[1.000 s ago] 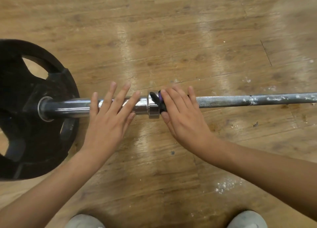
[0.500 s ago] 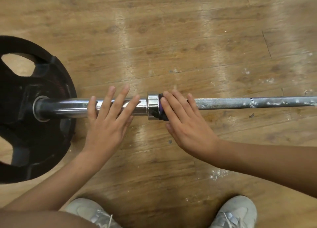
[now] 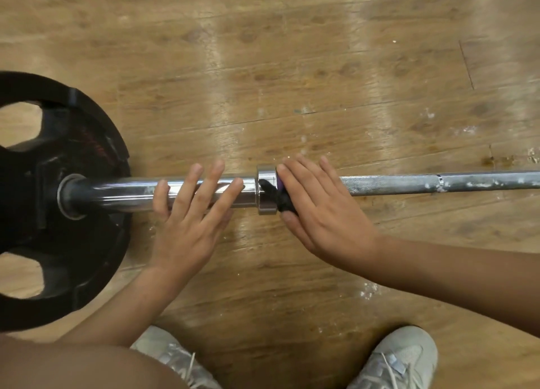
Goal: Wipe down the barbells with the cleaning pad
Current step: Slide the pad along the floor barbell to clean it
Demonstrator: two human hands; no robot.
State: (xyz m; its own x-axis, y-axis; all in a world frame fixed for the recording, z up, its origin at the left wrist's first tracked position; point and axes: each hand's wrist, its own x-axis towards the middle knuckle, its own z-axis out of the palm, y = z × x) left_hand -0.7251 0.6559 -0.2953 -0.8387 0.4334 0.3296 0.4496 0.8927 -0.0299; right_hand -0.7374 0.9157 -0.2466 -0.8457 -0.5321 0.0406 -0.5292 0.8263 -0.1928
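Head view: the barbell [image 3: 409, 182] lay flat on the wooden floor [image 3: 292, 67], running through the middle of the frame from 9 o'clock to 3 o'clock, its grey shaft flecked with white. The cleaning pad [image 3: 283, 203], dark with a sliver of purple, sat on the shaft right against the chrome collar [image 3: 266, 174], near the centre. The right hand [image 3: 324, 210] lay flat over the pad, fingers straight and close together, pressing it to the bar, the thumb just below the pad at its 6 o'clock side. At 9 o'clock of the collar, the left hand [image 3: 190, 222] rested on the shiny sleeve [image 3: 117, 194], fingers straight and spread apart, gripping nothing. The sleeve ran through a black weight plate [image 3: 58, 242] at the frame's 9 o'clock edge. Two pale laced shoes [image 3: 391, 359] showed at 5 and 7 o'clock, with white specks [image 3: 368, 289] on the boards between the right forearm and the right shoe.
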